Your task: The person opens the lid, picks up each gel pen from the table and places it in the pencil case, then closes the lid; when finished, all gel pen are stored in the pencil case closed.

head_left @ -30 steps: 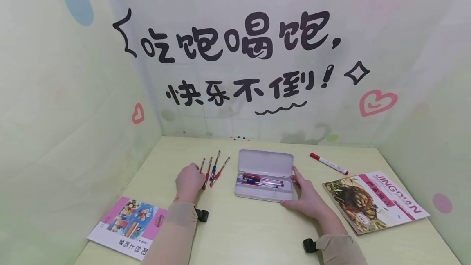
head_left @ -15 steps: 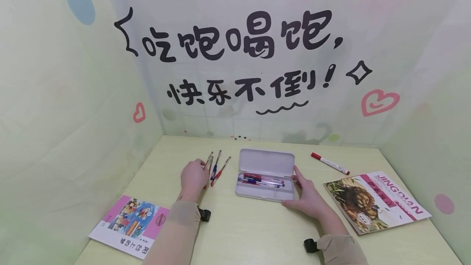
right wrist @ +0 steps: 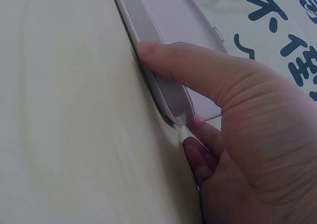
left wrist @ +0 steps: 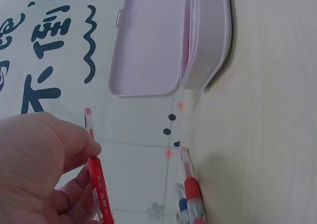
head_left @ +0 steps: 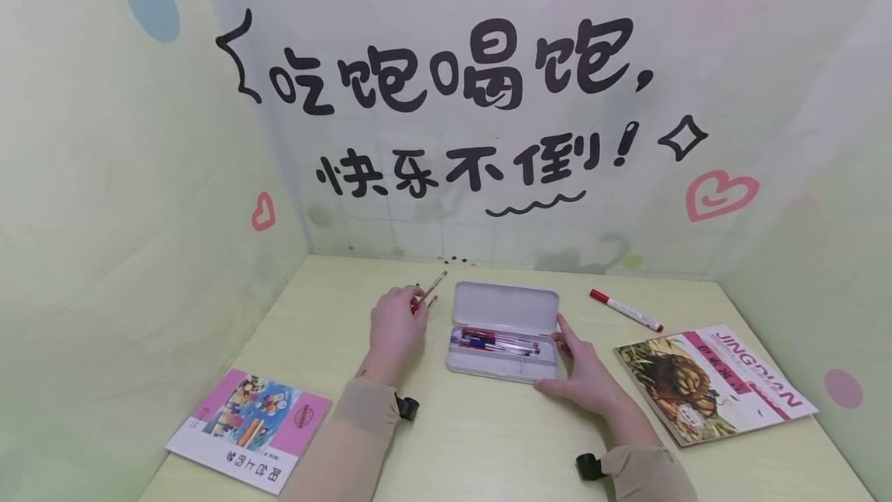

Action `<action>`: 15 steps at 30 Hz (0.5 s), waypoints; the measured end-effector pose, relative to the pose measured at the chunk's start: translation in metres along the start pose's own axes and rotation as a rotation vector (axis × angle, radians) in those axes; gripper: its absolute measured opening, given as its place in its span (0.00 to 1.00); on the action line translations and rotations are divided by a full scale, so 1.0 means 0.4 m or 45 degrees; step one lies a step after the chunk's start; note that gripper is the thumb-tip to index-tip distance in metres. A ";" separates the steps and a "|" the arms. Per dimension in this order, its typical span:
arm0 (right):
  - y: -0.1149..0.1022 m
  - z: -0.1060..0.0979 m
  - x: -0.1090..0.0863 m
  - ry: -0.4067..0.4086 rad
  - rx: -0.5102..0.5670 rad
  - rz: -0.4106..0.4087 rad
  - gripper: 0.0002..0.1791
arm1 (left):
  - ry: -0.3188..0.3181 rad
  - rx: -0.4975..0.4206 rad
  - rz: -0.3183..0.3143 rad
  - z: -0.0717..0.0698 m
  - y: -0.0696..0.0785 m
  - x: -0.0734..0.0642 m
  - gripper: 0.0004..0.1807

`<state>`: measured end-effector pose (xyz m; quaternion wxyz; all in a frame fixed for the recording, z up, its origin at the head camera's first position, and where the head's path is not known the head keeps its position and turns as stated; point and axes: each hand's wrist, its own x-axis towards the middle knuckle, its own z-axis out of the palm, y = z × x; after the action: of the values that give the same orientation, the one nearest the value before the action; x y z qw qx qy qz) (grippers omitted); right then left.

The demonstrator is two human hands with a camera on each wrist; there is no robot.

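Note:
My left hand [head_left: 399, 325] pinches a red gel pen [left wrist: 100, 187] between thumb and fingers, its clear end pointing up and away. Close beside that hand, a red pen [left wrist: 192, 190] and a blue pen [left wrist: 183, 207] show in the left wrist view; the head view mostly hides them. An open pale pencil case [head_left: 481, 365] stands in the middle, lid leaning back, with several red and blue pens [head_left: 496, 342] in its long compartment. At the case's right end, my right hand [head_left: 587, 378] grips it, thumb at the front edge and fingers behind.
A red-capped marker [head_left: 626, 310] lies behind a lion-cover book [head_left: 686, 386] at the right. Another book [head_left: 254, 428], with a pink and white cover, lies at the front left. Printed cloth walls [head_left: 446, 238] stand along the table's back and sides.
My left hand has picked up the red gel pen from the loose pens and moved right, toward the pencil case. My right hand stays at the case.

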<state>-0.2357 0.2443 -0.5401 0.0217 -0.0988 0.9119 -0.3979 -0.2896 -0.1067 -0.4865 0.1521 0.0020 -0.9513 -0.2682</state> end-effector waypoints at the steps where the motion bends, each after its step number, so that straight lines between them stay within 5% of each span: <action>1: 0.000 0.000 0.000 0.001 0.002 -0.001 0.77 | -0.004 0.015 0.022 0.003 0.009 -0.002 0.11; 15: 0.003 0.001 0.002 0.000 0.008 -0.012 0.78 | -0.185 0.144 0.294 0.079 0.118 -0.058 0.09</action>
<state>-0.2367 0.2447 -0.5410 0.0202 -0.1030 0.9101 -0.4008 -0.2730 -0.0480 -0.4947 0.1122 -0.1184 -0.9673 -0.1942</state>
